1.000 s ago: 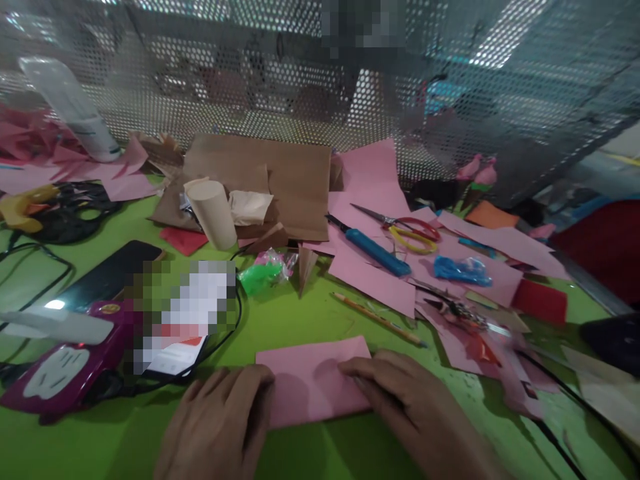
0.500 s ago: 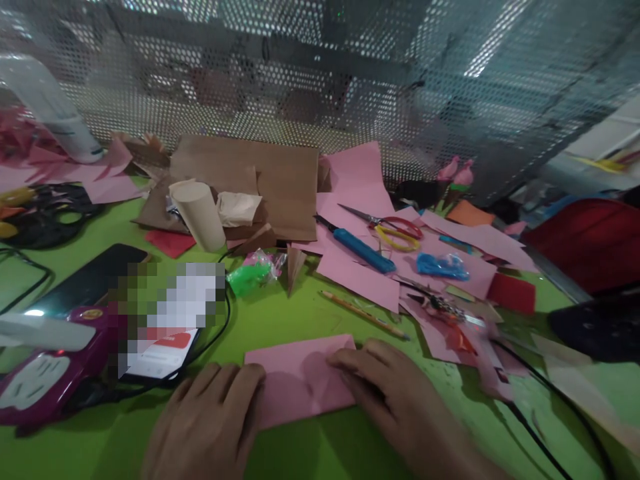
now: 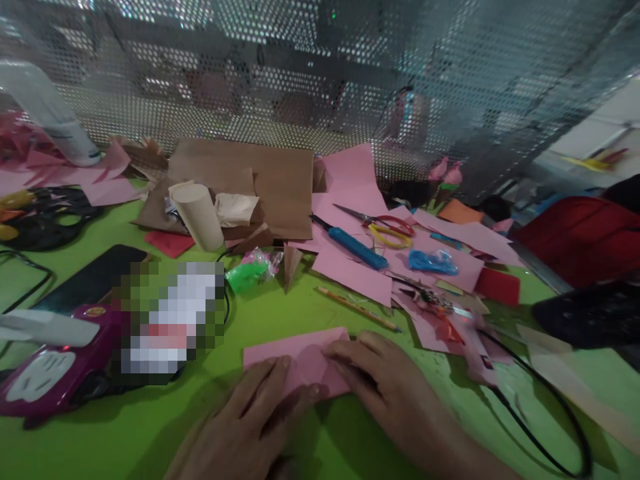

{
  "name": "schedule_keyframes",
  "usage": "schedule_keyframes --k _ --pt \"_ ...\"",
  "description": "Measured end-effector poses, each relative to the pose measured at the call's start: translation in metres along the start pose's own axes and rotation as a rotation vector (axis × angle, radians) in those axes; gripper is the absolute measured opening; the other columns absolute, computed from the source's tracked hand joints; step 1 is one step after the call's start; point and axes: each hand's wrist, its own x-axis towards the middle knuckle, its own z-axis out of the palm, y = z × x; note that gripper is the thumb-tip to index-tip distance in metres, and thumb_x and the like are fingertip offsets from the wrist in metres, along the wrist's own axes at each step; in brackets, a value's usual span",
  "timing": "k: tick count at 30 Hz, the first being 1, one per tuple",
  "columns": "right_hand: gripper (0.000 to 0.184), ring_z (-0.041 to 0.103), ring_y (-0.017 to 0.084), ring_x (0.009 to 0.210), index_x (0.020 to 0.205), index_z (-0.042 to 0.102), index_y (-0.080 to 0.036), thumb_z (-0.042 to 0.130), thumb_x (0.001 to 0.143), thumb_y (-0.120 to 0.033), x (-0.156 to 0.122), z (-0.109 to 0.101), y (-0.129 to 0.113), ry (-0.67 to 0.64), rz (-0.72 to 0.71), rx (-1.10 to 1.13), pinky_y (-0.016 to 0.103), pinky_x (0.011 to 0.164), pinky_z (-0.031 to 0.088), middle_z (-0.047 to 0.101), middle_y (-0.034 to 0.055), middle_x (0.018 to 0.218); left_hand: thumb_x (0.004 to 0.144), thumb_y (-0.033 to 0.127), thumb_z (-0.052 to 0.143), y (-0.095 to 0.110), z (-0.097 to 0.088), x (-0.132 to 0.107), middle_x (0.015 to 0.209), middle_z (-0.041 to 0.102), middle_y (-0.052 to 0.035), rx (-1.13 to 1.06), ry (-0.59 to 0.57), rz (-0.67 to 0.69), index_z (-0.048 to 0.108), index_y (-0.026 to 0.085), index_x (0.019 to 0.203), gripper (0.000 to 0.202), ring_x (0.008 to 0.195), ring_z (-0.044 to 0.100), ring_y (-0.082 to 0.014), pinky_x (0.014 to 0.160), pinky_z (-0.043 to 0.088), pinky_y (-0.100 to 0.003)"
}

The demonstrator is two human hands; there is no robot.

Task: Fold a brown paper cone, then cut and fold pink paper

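Observation:
A folded piece of pink paper [image 3: 303,348] lies on the green table in front of me. My left hand [image 3: 250,410] rests over its left and front part, fingers on top and the thumb near the front edge. Its palm hides part of the sheet. My right hand [image 3: 393,383] holds the right end, fingertips curled onto the surface and the thumb tucked beneath them. A pencil [image 3: 357,309] lies just beyond the paper.
Behind stand a cardboard tube [image 3: 199,217] and brown cardboard [image 3: 285,180]. A blue cutter [image 3: 357,247], scissors [image 3: 390,230] and a pink glue gun [image 3: 475,350] with a cable lie to the right. At left are a phone [image 3: 95,277] and a purple power strip [image 3: 60,373].
My left hand has slid right, from the paper's left edge onto its middle front. My right hand keeps its hold on the right end. The view has shifted slightly.

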Motion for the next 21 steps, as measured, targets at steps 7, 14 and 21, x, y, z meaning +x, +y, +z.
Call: schedule_keyframes --k 7,14,21 --pt "0.025 0.06 0.019 0.081 0.112 0.067 -0.026 0.046 0.098 -0.026 -0.003 -0.005 0.0 0.053 0.01 -0.009 0.03 0.069 0.048 0.063 0.0049 0.088 0.078 0.054 0.067 0.004 -0.003 0.002 0.138 0.057 -0.008 -0.034 -0.017 -0.048 0.053 0.034 0.135 0.062 0.117 0.058 -0.0321 0.078 0.059 -0.037" --pt "0.038 0.059 0.022 0.111 0.13 0.057 -0.023 0.047 0.096 -0.033 -0.03 0.006 -0.016 0.086 -0.405 -0.26 0.036 0.09 0.048 0.066 0.0058 0.127 0.082 0.057 0.062 -0.003 -0.001 -0.001 0.139 0.055 -0.0105 0.007 0.014 0.058 0.07 0.025 0.109 0.042 0.119 0.057 -0.0299 0.085 0.057 -0.034" --pt "0.061 0.049 0.022 0.131 0.147 0.037 -0.014 0.052 0.092 -0.038 -0.051 0.02 -0.005 -0.058 -0.436 -0.395 0.034 0.103 0.045 0.046 0.0075 0.147 0.08 0.06 0.062 -0.005 0.001 -0.003 0.138 0.057 -0.0077 0.126 0.069 0.09 0.051 0.028 0.138 0.068 0.116 0.06 -0.0276 0.079 0.055 -0.031"
